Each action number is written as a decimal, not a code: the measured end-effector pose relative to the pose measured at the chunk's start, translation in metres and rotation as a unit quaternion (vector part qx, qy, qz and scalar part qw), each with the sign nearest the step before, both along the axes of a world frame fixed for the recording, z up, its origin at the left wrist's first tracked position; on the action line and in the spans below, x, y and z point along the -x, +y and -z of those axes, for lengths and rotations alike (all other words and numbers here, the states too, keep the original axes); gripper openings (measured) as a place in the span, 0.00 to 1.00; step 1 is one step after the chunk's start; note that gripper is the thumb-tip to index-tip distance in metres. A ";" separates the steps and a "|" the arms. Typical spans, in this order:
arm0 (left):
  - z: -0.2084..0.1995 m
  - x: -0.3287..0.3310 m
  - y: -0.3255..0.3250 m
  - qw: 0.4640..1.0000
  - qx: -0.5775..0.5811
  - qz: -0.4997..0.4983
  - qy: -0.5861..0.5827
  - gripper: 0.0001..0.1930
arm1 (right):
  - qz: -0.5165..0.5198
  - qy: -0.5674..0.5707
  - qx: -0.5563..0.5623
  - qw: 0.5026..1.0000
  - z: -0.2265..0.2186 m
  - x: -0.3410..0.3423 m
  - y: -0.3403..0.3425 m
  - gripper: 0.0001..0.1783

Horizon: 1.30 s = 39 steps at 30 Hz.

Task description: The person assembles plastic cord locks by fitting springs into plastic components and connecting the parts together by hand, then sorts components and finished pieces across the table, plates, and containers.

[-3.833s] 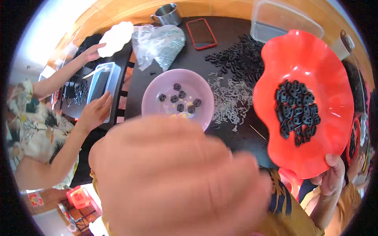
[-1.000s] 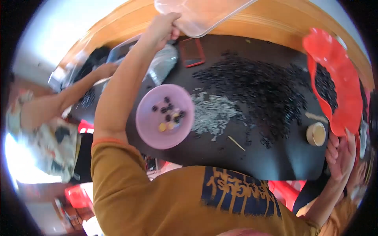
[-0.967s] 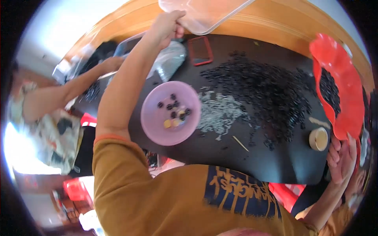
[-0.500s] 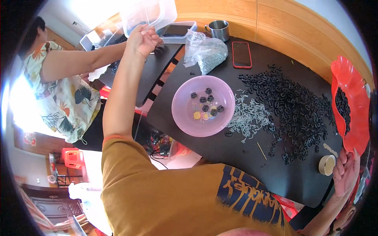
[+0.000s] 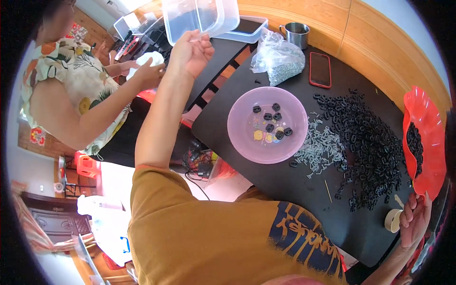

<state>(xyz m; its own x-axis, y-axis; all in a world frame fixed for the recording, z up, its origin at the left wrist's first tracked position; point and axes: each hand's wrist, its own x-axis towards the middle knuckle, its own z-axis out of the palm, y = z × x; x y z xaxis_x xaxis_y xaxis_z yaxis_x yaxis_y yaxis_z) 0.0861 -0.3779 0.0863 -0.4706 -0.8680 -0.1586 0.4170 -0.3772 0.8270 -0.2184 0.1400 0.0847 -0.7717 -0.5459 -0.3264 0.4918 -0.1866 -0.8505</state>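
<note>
My left hand (image 5: 192,53) is raised at the far left, fingers curled round the near edge of a clear plastic box (image 5: 184,20), which is tilted up. My right hand (image 5: 414,221) is closed on the near rim of a red wavy-edged bowl (image 5: 431,152) at the far right. That bowl is tipped and has small black plastic parts (image 5: 414,142) in it. Beside it spreads a big pile of the same black parts (image 5: 375,142), next to loose silver screws (image 5: 323,147). A pink bowl (image 5: 242,147) with several black parts in it stands mid-table.
Behind the pink bowl lie a bag of screws (image 5: 286,64), a steel mug (image 5: 297,35) and a red-rimmed phone (image 5: 320,70). A roll of tape (image 5: 393,221) sits near my right hand. At left, a co-worker (image 5: 80,104) holds something white. Cables (image 5: 197,164) hang below the table gap.
The view has shifted, so the table sits further right and lower. My left hand still holds the clear box, now more fully in view. The co-worker's arm has drawn back and holds something white.
</note>
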 end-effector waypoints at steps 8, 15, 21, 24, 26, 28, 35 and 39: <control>0.004 0.026 0.115 0.984 -0.037 0.173 -0.011 0.09 | -0.024 -0.010 0.026 0.999 0.004 -0.003 -0.002 0.15; -0.002 0.036 0.157 0.954 0.020 0.292 -0.057 0.13 | 0.006 -0.010 0.020 1.000 0.003 -0.008 0.007 0.16; 0.003 0.027 0.155 0.961 0.026 0.274 -0.038 0.15 | -0.003 0.000 0.033 0.999 0.005 -0.011 0.012 0.17; 0.003 0.027 0.163 0.961 -0.002 0.273 -0.044 0.14 | -0.007 -0.012 0.030 0.999 0.005 -0.012 0.013 0.17; 0.001 0.030 0.168 0.961 -0.015 0.272 -0.053 0.14 | -0.009 -0.011 0.033 0.999 0.005 -0.013 0.011 0.17; 0.002 0.038 0.172 0.953 0.000 0.300 -0.042 0.14 | -0.010 -0.009 0.036 0.999 0.005 -0.013 0.011 0.17; 0.006 0.060 0.176 0.925 0.012 0.374 -0.065 0.08 | -0.050 0.008 0.037 0.998 0.011 -0.009 0.022 0.16; 0.009 0.066 0.175 0.924 0.005 0.374 -0.078 0.08 | -0.060 -0.002 0.050 0.997 0.011 -0.011 0.021 0.14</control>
<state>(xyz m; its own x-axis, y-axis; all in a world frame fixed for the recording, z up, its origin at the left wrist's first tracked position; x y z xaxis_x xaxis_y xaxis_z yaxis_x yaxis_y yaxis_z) 0.0198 -0.2025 0.0770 -0.9119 -0.3102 -0.2688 -0.0816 -0.5047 0.8594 -0.2079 0.1612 0.0736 -0.6974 -0.6644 -0.2687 0.5196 -0.2106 -0.8280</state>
